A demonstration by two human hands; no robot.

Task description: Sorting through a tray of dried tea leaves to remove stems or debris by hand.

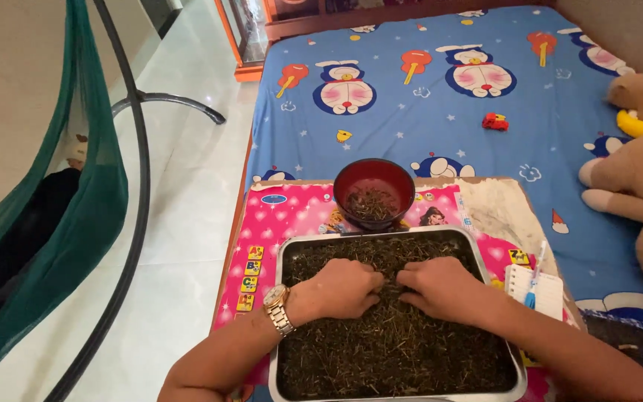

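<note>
A single head-worn camera looks steeply down and forward from close above a metal tray (289, 253) on a low pink table (301, 212). The person's forearms enter from the bottom edge. Farther ahead the view reaches a blue bedsheet (411, 119), with pale floor (187, 193) at left.

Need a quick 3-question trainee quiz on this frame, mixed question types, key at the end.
1. True or false: both the left hand and the right hand rest palm down on the dried plant matter in the metal tray.
2. What sits just beyond the tray? A) a red bowl B) a glass jar C) a blue cup
3. Fill in: a wristwatch is on the ___ wrist.

Key:
1. True.
2. A, the red bowl, with some of the same material inside.
3. Left.
</note>
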